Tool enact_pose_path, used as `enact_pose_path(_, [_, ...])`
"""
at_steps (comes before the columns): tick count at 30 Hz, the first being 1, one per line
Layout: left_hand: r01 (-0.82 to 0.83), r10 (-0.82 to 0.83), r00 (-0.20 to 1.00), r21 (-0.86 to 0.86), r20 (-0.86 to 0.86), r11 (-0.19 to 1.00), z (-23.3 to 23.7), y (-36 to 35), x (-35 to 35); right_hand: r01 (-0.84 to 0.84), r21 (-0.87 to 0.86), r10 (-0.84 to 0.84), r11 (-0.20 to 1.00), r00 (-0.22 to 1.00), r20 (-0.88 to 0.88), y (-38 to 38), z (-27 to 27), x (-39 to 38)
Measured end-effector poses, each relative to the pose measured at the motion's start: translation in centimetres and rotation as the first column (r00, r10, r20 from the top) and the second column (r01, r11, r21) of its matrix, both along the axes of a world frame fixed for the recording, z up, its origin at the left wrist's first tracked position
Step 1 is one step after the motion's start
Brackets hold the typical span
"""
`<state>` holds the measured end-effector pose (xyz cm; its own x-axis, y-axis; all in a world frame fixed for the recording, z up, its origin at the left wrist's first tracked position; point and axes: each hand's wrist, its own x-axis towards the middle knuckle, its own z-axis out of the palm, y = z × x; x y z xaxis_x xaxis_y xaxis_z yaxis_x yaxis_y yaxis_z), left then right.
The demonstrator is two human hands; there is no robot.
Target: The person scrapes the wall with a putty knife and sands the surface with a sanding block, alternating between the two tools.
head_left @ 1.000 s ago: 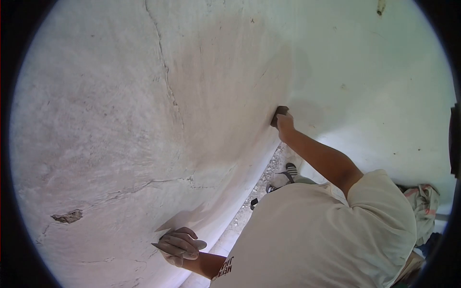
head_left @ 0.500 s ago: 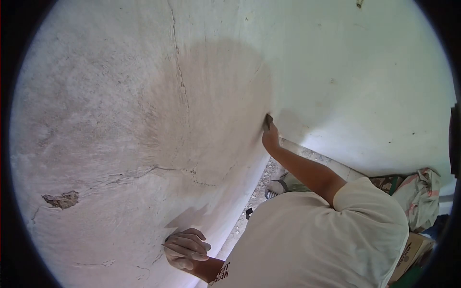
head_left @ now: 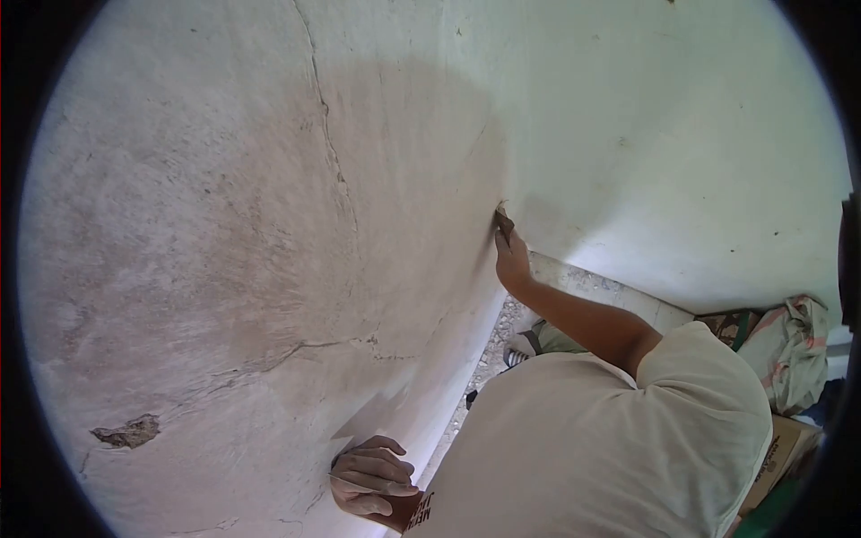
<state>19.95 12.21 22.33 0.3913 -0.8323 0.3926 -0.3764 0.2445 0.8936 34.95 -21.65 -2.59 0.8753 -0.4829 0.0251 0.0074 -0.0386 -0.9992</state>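
My right hand (head_left: 513,262) reaches out to the corner of the room, its fingers closed on a small dark scraper (head_left: 505,224). The tip of this flat tool is right at the wall, with a little pale stuff at its end. Lower down, my left hand (head_left: 372,473), its fingers whitened with dust, is held close to the cracked wall (head_left: 224,269). Its fingers are bent around a thin, pale flat plate (head_left: 399,490) seen nearly edge-on. An angular shadow falls on the wall beside this hand.
Long cracks and a broken-out hole (head_left: 128,432) mark the left wall. A smoother pale wall (head_left: 682,161) meets it at the corner. Rubble covers the floor strip (head_left: 502,327) near my foot (head_left: 518,348). A crumpled sack (head_left: 794,354) and a cardboard box (head_left: 778,462) stand at right.
The view has shifted, so the hole and cracks sit lower in the picture. My left hand appears farther right. The scraper stays at the corner, and pale stuff now shows at its tip.
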Motion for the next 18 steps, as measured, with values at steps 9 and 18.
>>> enact_pose_path(9, [0.050, -0.056, 0.996, 0.078, 0.076, 0.996, 1.2, -0.4, 0.6, 0.069, -0.005, -0.069, 0.998, 0.998, -0.016, 0.4, -2.7, 1.3])
enact_pose_path(18, [0.030, -0.031, 0.999, 0.038, 0.042, 0.999, 0.0, 0.0, 0.3, 0.025, 0.108, -0.026, 0.994, 1.000, 0.004, -0.3, -2.8, 1.4])
